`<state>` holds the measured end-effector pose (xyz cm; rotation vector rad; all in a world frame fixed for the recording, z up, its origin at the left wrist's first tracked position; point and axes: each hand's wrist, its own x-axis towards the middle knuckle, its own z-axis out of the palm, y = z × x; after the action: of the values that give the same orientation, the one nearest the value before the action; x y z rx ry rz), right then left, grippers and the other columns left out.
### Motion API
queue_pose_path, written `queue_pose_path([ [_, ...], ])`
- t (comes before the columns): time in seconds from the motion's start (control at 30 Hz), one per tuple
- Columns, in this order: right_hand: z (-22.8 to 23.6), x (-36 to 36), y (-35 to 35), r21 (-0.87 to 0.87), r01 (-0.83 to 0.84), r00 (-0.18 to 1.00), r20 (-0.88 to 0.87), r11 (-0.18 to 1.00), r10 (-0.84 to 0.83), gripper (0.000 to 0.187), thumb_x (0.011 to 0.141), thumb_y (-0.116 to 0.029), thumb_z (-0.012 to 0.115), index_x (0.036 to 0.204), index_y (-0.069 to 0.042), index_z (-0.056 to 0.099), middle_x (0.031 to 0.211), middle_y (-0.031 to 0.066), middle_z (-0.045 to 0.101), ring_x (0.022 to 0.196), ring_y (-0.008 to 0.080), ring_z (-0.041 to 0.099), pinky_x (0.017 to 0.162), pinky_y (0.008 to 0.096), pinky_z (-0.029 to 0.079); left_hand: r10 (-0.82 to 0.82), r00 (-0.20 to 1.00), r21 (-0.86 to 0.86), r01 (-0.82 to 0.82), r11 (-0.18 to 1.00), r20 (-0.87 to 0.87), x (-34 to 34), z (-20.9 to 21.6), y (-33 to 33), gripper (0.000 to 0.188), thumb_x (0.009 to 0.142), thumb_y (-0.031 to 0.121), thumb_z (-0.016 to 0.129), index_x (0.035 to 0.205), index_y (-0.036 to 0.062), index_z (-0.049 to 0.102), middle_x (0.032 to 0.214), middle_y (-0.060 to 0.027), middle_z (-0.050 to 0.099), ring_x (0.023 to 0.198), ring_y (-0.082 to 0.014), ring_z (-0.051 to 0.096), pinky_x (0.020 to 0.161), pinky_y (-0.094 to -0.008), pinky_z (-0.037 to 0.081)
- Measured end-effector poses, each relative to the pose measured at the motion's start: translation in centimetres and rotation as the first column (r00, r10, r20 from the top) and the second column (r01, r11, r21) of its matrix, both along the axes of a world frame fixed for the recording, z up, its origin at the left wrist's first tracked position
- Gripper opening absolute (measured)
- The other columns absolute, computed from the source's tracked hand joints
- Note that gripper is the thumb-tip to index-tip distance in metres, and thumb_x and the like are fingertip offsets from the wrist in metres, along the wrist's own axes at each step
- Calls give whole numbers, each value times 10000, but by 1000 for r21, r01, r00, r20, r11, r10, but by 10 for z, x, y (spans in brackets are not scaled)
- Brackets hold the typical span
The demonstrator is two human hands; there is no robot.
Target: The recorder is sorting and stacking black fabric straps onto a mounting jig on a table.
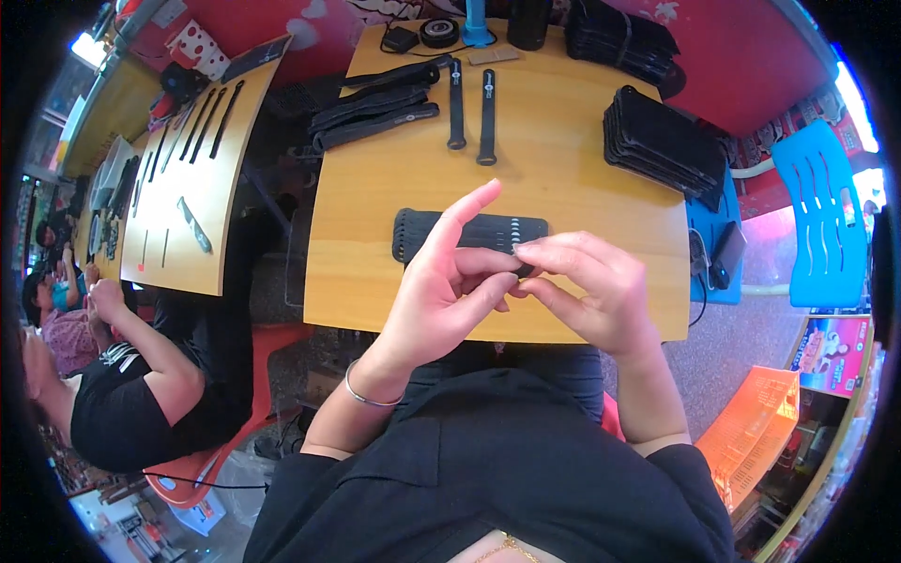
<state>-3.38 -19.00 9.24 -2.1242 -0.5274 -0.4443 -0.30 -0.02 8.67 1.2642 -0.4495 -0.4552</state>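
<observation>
Both hands meet at the table point(582, 178) edge: right hand point(587, 286) pinches a small dark piece, left hand point(450, 281) steadies it, forefinger raised; a stack of black straps point(469, 233) lies just beyond.

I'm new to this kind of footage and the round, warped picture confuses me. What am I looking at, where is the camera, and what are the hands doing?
There is no machine here: a person works with two bare hands. The single picture comes from a wide fisheye camera worn on the person's head, looking down, which is why straight edges bend near the rim.

The left hand and right hand meet above the near edge of a wooden table. Their fingertips pinch something small and dark between them; what it is I cannot tell. Just behind the hands lies a row of black straps. Farther back lie two single straps, a loose pile of straps, and two stacks of black flat pieces. Another person sits at a second table on the left.
</observation>
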Motion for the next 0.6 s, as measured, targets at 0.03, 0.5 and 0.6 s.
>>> queue_pose_path([
  [0.03,-1,0,1,-22,16,999,32,1000,-15,255,747,-22,725,997,-46,683,910,101,682,844,246,676,713,320,555,28,999,44,-29,999,17,-1,3,-1,685,891,-77,530,1476,36,192,930,-84,671,839,-104,643,675,-206,505],
  [0.5,-7,7,7,-237,189,960,250,953,-128,163,712,-48,730,831,-38,619,806,87,685,722,230,690,627,316,559,152,915,286,-269,920,374,-5,-1,-12,708,852,-92,549,1472,13,221,843,-113,697,745,-140,668,691,-254,517],
  [0.6,-8,8,4,-201,177,975,170,964,-144,147,725,-28,715,832,-26,614,768,81,674,682,208,681,612,292,551,142,902,287,-275,918,408,-4,-3,-12,715,852,-92,550,1474,15,216,839,-108,695,764,-148,679,697,-262,522],
])
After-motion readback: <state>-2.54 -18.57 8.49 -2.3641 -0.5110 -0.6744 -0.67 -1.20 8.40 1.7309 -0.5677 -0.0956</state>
